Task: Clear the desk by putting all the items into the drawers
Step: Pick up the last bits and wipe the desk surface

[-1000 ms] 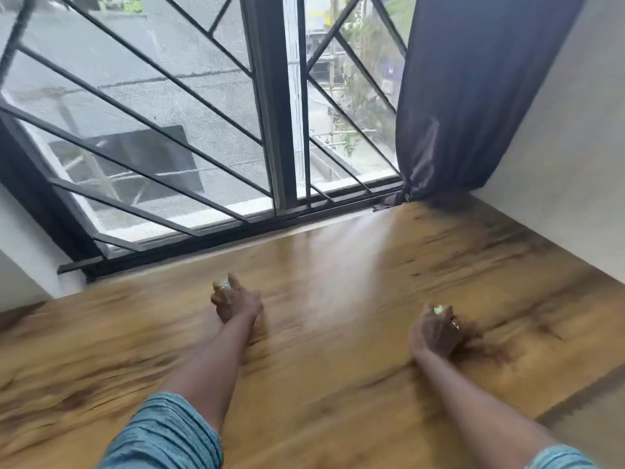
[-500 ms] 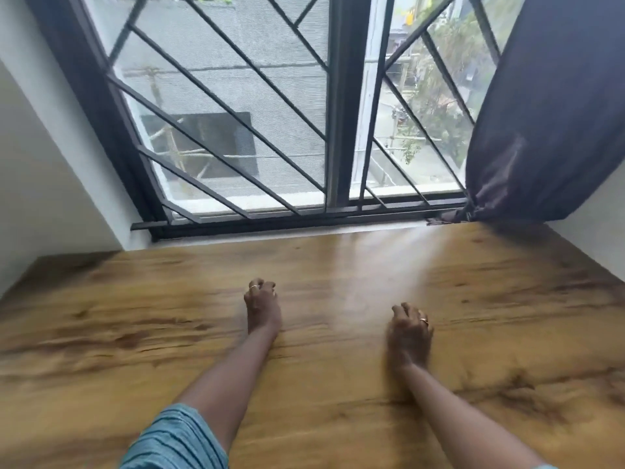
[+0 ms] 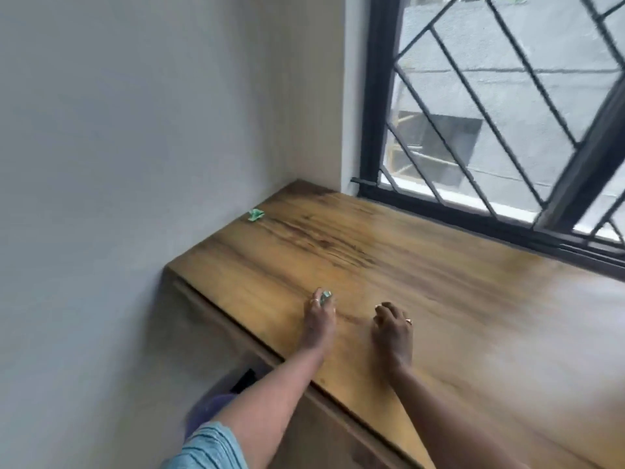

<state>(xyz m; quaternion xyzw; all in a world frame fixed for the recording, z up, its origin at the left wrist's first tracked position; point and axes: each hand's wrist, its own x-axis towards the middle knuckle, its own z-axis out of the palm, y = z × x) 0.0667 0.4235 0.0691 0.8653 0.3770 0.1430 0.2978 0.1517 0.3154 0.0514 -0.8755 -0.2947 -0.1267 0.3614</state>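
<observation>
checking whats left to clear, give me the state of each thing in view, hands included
small green crumpled scrap: lying on the wooden desk top at its far left edge, against the grey wall, untouched
left hand: curled shut on a small green item, resting on the desk
right hand: curled, resting on the desk; contents not visible
drawer front under the desk: too blurred to tell if open
</observation>
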